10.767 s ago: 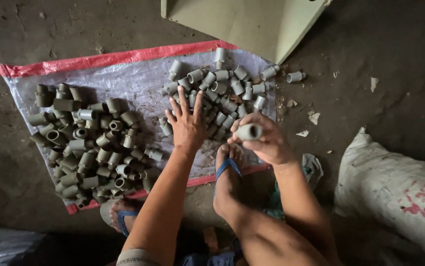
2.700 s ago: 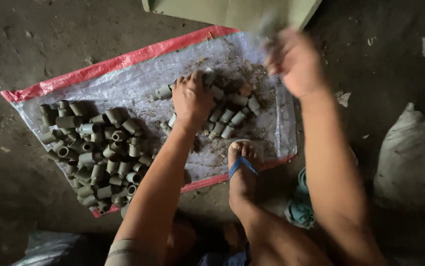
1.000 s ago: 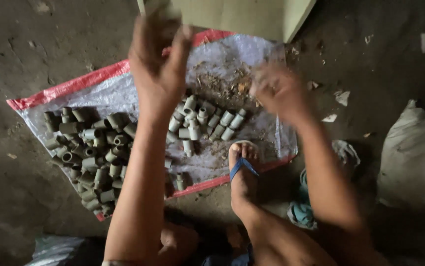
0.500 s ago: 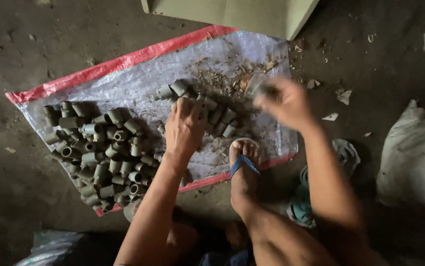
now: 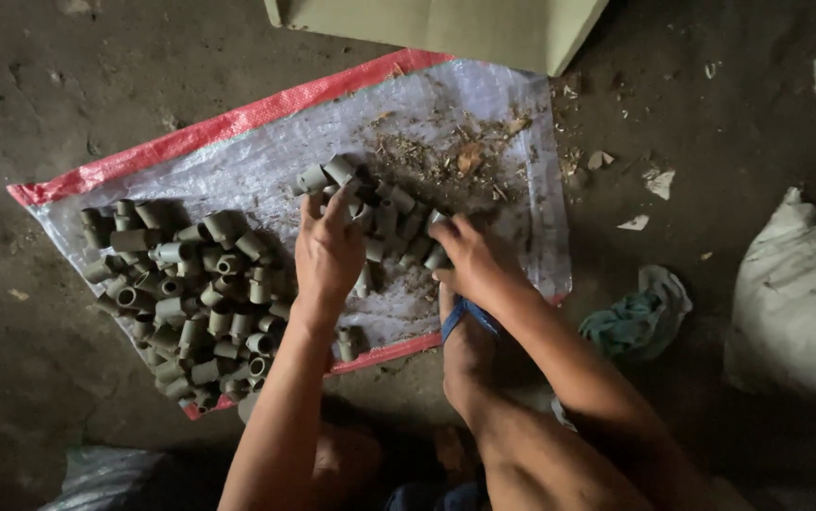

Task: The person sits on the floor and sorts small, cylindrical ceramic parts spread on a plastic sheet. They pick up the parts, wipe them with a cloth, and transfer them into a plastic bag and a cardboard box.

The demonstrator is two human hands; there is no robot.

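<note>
Fittings (image 5: 384, 218): small heap mid-sheet (image 5: 266, 161), shrunk since earlier; big pile (image 5: 190, 293) left. Left hand (image 5: 328, 251) now down, open, palm on heap. Right hand (image 5: 470, 260) curled around fittings at heap's right edge.

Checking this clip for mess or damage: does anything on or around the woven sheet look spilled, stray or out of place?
Yes. Dry debris and leaf bits are strewn over the top of the woven sheet, beside the small pile of pipe fittings under both hands. One fitting lies alone near the sheet's red edge, apart from the big pile. Paper scraps litter the floor.
</note>
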